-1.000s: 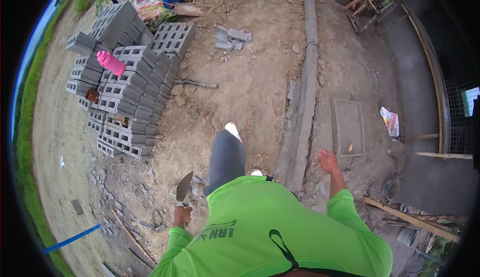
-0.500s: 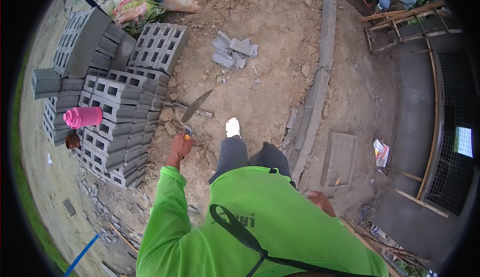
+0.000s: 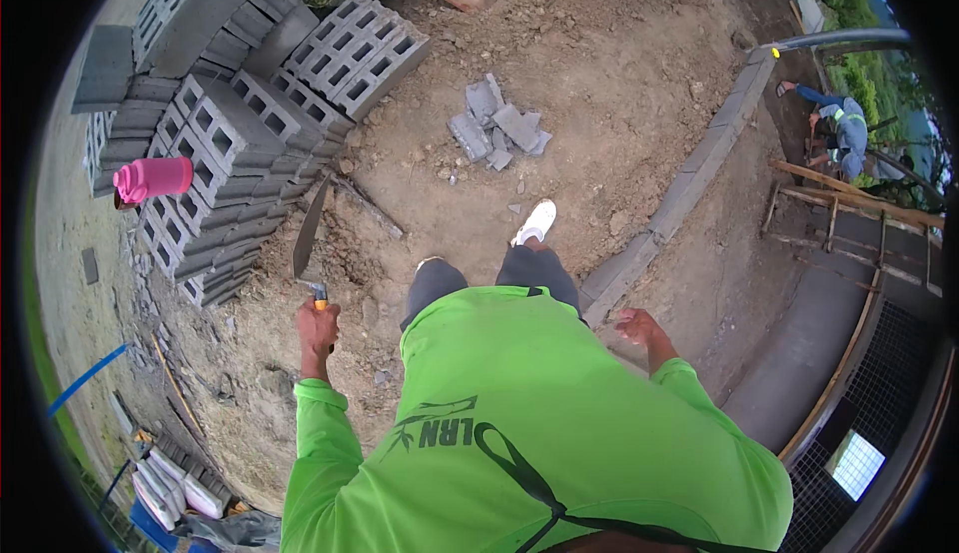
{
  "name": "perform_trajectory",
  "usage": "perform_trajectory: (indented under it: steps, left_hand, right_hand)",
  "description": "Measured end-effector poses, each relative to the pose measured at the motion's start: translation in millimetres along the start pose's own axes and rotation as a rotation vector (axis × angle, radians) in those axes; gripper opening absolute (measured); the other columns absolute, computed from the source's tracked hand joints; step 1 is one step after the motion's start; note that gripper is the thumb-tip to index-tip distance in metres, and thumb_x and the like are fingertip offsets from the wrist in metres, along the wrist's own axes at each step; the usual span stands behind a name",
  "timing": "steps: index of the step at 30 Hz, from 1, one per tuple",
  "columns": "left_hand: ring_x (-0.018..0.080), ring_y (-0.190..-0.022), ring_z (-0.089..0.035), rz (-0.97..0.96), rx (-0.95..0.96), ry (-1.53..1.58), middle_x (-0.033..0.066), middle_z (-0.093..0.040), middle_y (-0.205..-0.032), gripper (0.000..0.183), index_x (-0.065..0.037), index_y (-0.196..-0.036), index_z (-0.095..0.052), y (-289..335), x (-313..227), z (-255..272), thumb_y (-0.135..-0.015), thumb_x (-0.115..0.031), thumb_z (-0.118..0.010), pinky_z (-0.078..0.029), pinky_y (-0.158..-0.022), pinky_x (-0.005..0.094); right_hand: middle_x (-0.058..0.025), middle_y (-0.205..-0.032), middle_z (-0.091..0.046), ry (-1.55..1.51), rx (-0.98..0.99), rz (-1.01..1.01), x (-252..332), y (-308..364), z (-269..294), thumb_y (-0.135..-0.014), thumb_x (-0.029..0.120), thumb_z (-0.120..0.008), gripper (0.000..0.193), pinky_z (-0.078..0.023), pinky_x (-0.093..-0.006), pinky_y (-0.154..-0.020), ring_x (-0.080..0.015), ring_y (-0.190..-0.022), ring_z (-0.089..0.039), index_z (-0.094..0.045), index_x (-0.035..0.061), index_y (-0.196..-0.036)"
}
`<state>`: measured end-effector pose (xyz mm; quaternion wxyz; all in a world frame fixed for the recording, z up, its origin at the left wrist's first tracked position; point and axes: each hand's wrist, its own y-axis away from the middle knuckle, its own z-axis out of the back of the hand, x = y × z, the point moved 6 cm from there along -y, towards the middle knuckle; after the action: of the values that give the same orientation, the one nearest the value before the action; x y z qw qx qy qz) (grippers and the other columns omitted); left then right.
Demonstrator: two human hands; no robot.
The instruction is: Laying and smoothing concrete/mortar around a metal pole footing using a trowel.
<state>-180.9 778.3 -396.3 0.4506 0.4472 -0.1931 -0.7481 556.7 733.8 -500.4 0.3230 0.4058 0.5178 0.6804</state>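
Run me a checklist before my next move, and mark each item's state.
1. Trowel gripped: ok, its handle is in the left hand.
2. Right hand free: ok, nothing shows in it.
3. Ground ahead clear: not ok, broken block pieces and a stick lie on the dirt.
4. Co-worker well apart: ok, crouched far off at upper right.
5. Pink jug steady by the block stack: cannot tell, its base and footing are unclear.

Brown dirt ground (image 3: 589,83); grey wall (image 3: 807,328), mesh window (image 3: 889,368); daylight.
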Motion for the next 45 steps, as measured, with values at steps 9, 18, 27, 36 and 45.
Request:
perform_trajectory:
  steps: [9,18,27,36,45]
  left_hand:
    - [0.0145,-0.039,-0.048,0.531,-0.240,0.724,0.0050,-0.050,-0.054,0.007,-0.004,-0.077,-0.049,125,59,-143,-0.075,-0.008,-0.055,-0.041,-0.036,0.0290]
    - [0.0130,-0.046,-0.053,0.454,-0.234,0.945,0.0040,-0.053,-0.056,0.017,-0.003,-0.078,-0.055,54,-59,-235,-0.073,-0.015,-0.067,-0.041,-0.041,0.0286]
    - [0.0094,-0.047,-0.051,0.489,-0.351,1.199,0.0001,-0.053,-0.060,0.016,-0.007,-0.086,-0.052,68,-191,-391,-0.081,-0.011,-0.066,-0.041,-0.042,0.0252]
    - [0.0115,-0.048,-0.052,0.590,-0.391,1.542,0.0013,-0.050,-0.061,0.016,-0.009,-0.090,-0.047,21,-256,-540,-0.085,-0.008,-0.063,-0.044,-0.043,0.0263]
    - [0.0127,-0.047,-0.051,0.613,-0.351,1.743,0.0031,-0.051,-0.057,0.013,-0.007,-0.090,-0.047,-89,-221,-680,-0.086,-0.006,-0.059,-0.043,-0.044,0.0256]
  right_hand:
    - [0.0010,-0.068,-0.050,0.681,-0.145,0.958,410,-145,195,-0.084,0.006,-0.058,0.011,-0.046,-0.0288,-0.051,-0.0101,-0.054,-0.045,-0.050,0.0044,-0.091]
    - [-0.0051,-0.105,-0.056,0.576,-0.114,0.122,493,-242,134,-0.078,0.031,-0.070,0.054,-0.045,-0.0357,-0.060,-0.0192,-0.081,-0.054,-0.042,0.0147,-0.121]
    - [0.0001,-0.083,-0.056,0.527,0.315,0.075,600,-392,63,-0.074,0.016,-0.078,0.056,-0.039,-0.0242,-0.047,-0.0148,-0.069,-0.056,-0.038,0.0181,-0.113]
    - [-0.0119,-0.129,-0.049,0.587,0.224,0.004,591,-486,116,-0.077,0.025,-0.077,0.064,-0.038,-0.0447,-0.100,-0.0335,-0.122,-0.046,-0.044,0.0047,-0.128]
    - [-0.0148,-0.141,-0.037,0.446,0.300,-0.134,488,-625,73,-0.070,0.030,-0.082,0.079,-0.027,-0.0435,-0.108,-0.0321,-0.131,-0.035,-0.043,0.0020,-0.133]
